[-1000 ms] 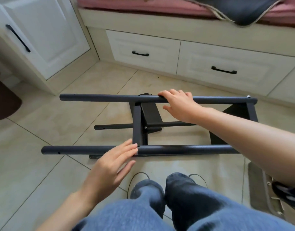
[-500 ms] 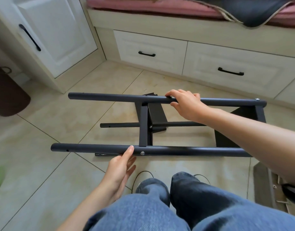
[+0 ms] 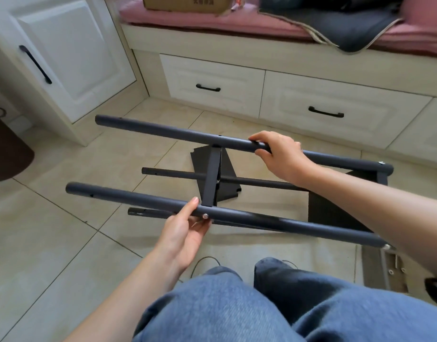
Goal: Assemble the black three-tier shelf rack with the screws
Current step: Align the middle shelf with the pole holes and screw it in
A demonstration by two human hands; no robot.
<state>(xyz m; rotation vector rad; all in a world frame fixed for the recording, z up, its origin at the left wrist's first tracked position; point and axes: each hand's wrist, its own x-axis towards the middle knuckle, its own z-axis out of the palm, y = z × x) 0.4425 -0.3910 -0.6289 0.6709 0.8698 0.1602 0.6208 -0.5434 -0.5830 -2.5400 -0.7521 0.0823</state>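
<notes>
Black metal shelf rack frame [image 3: 212, 178], partly assembled, lies on its side across the centre of the frame above the beige tiled floor [image 3: 52, 230], tubes running left to right. Right hand [image 3: 280, 154], right of centre, wraps its fingers over the far round black tube [image 3: 163, 130] and grips it. Left hand [image 3: 185, 230], lower centre, holds the near round black tube [image 3: 138, 197] from below, thumb pressed on its upper side just left of a silver screw head [image 3: 205, 215]. A flat black crossbar [image 3: 212, 178] joins the two tubes between the hands. Loose screws [image 3: 396, 267] lie at lower right.
</notes>
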